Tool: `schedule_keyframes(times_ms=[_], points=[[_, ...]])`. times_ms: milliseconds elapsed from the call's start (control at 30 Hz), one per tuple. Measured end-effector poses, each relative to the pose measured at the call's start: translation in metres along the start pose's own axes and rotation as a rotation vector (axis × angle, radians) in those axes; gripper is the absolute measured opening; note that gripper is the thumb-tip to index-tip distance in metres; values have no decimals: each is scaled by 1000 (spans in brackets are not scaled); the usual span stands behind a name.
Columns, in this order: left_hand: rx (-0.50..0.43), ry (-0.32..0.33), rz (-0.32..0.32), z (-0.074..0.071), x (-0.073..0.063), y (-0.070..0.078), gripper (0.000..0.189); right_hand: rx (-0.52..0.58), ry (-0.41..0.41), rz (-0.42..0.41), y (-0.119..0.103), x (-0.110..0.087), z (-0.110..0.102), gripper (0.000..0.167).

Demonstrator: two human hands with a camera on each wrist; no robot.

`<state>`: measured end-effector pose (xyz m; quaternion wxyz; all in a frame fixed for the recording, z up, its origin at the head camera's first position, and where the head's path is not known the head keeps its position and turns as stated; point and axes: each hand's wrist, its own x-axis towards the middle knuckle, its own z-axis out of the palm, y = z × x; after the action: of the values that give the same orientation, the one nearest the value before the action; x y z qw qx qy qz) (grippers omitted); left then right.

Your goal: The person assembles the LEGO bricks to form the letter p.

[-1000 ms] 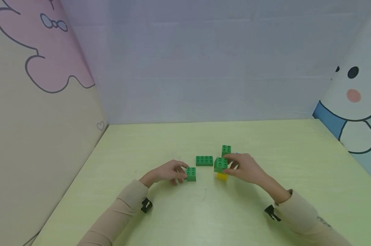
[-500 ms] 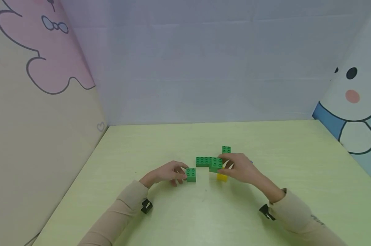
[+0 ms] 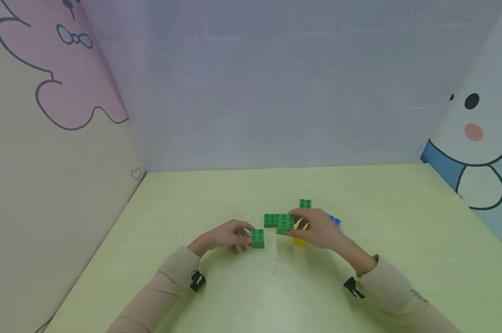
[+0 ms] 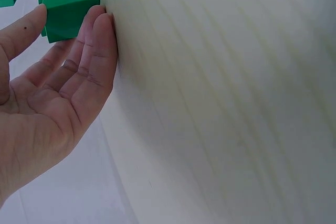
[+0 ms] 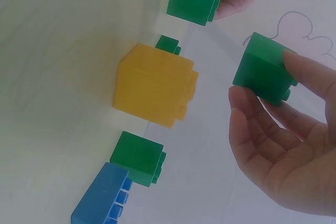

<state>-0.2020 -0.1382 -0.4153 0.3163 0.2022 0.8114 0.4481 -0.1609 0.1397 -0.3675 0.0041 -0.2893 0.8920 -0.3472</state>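
Note:
My left hand point(image 3: 229, 235) pinches a square green toy brick point(image 3: 257, 241) between thumb and fingertips, low at the tabletop. In the left wrist view that brick point(image 4: 71, 8) has its studs toward the thumb side. My right hand point(image 3: 319, 227) grips a second square green brick point(image 3: 283, 225), raised above the table with its studs up. This raised brick point(image 5: 265, 66) stands apart from the other bricks in the right wrist view. Beneath the right hand lies a yellow brick point(image 3: 299, 239), partly covered by the fingers. A longer green brick point(image 3: 270, 220) sits behind, partly hidden by the raised brick.
Farther back, another green brick point(image 3: 305, 203) rests on the pale table point(image 3: 217, 194). A blue brick point(image 3: 335, 220) lies right of the right hand, partly hidden. Walls with cartoon drawings border the table at left and right; a plain wall point(image 3: 275, 92) closes the back.
My right hand has carried its green brick leftward, from over the yellow brick toward the left hand's brick. More of the blue brick now shows. My left hand has stayed in place.

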Motion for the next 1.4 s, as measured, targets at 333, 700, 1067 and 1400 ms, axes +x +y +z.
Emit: schedule_keyframes(times_ms=[333,700,1067,1400], points=[[-7,-5,-1,2,-1,-2,41,4,1,7,-1,3,10,41],[-10,-3,-5,3,0,-2,41,-10,-8,-1,-7,9,17,42],[-8,-6,-11,3,1,-3,36,-16,-16,2,-12,16,23,40],[-1,-16,14,1,0,0,36,-15,-9,-9,-16,23,27,39]])
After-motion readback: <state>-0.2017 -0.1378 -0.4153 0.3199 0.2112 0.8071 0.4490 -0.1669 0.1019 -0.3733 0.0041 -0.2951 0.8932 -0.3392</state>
